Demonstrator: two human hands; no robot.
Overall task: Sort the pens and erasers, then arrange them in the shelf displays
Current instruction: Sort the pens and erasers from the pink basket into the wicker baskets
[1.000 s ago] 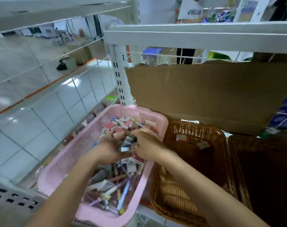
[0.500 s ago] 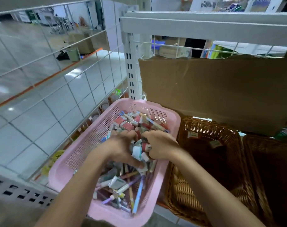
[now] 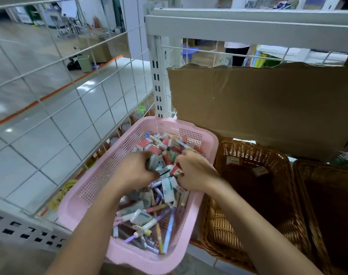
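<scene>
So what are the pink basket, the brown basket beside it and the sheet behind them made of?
Pink basket: moulded plastic with a smooth, slight sheen; its walls are pierced with regular small holes.
Brown basket: woven wicker or rattan, perhaps imitation; the strands show and look glossy.
Sheet: brown cardboard, matt, with a ragged top edge.

We are looking from head height, forward and steeply down, sitting close above the fingers [image 3: 184, 156], shelf upright [image 3: 158, 76] rising just beyond them.

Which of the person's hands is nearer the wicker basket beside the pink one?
Right. The right hand grips erasers at the pink basket's right side, next to the wicker basket. The left hand grips erasers farther left, mid-basket.
</scene>
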